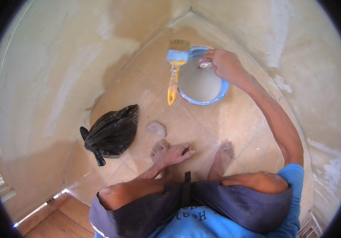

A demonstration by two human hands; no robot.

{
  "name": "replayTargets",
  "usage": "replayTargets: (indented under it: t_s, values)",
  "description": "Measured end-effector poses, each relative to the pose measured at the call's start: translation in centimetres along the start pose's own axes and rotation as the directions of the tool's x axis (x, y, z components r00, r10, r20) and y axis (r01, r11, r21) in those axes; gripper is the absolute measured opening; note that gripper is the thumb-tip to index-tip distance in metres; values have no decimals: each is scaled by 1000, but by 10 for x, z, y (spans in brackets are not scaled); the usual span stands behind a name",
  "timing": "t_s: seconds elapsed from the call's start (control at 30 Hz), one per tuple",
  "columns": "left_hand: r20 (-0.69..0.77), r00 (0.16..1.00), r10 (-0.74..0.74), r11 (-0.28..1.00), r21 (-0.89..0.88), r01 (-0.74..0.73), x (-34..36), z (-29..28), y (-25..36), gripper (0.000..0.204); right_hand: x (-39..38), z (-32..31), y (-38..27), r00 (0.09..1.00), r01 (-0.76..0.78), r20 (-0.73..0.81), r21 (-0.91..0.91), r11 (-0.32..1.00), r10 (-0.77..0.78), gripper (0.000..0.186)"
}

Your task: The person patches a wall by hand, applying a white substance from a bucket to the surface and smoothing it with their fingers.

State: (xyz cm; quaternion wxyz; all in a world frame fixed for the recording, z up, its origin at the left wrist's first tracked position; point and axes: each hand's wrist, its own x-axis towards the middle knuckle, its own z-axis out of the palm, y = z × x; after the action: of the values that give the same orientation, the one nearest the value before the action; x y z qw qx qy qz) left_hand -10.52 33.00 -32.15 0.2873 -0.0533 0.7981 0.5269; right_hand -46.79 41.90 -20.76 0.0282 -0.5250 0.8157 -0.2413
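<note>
My right hand (222, 62) is closed on a small silvery tool (205, 64), its exact kind unclear, over a blue-rimmed bucket (222, 92) of grey-white mixture (199, 83). A wide paintbrush (174, 71) with a yellow handle, blue band and bristles pointing away from me lies at the bucket's left edge. My left hand (179, 154) hangs loosely curved between my knees, fingers slightly apart, with nothing visible in it. Beyond it to the left is a grey lump (156, 128) on the tiles.
A knotted black plastic bag (113, 131) lies on the tiled floor (249, 131) to the left. Patched plaster walls (67, 71) meet in a corner ahead and close in on both sides. A wooden surface (59, 216) shows at the lower left, my bare feet (223, 154) below me.
</note>
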Motion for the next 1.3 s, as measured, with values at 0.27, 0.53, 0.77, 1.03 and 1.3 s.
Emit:
replayTargets:
  t_s: [0.27,0.53,0.77,1.03,1.3]
  values:
    - [-2,1000,-8,1000,1,8,-1,-2,1,43,2,-18,-11,845,-346,445,31,938,297,22]
    - [12,1000,6,1000,-28,-6,2,1,-4,43,9,15,5,995,-101,-20,20,995,101,13]
    - [14,1000,1,1000,-11,-1,0,-1,-2,43,-5,-8,-5,966,-203,165,20,979,198,16]
    - [34,999,-27,999,-22,28,0,-1,0,43,-5,-10,-12,897,-283,374,76,956,236,17]
    - [22,1000,-15,1000,-9,15,0,-3,2,45,12,7,-7,989,-145,-10,65,987,146,26]
